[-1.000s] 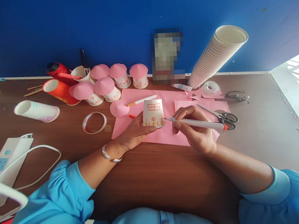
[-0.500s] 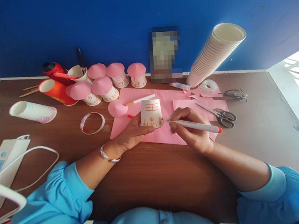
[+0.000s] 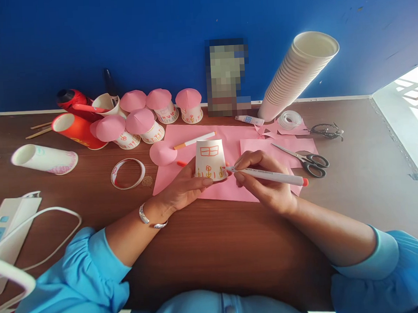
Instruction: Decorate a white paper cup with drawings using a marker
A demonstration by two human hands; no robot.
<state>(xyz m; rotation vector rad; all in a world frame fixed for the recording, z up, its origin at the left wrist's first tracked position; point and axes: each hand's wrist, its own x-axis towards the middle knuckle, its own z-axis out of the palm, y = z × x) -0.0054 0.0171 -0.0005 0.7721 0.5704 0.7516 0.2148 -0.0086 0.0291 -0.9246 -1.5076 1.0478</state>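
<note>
While your blue sleeves frame its near edge, the brown table spreads under everything, with a pink paper sheet lying on it at the middle. At the far right a tall stack of white cups leans against the blue wall.

Your left hand is curled round the near side of an upturned paper cup, with thumb and fingers clasping its lower rim. You hold the cup upside down over the pink sheet, directly in front of you. A red window and small flowers are drawn on its side.

Your right hand is closed in a writing grip on a white marker, whose tip touches the cup's lower right edge. Scissors lie on the pink paper just beyond that hand. A pink paper cone lies just left of the cup, and a second marker lies behind the cup.
</note>
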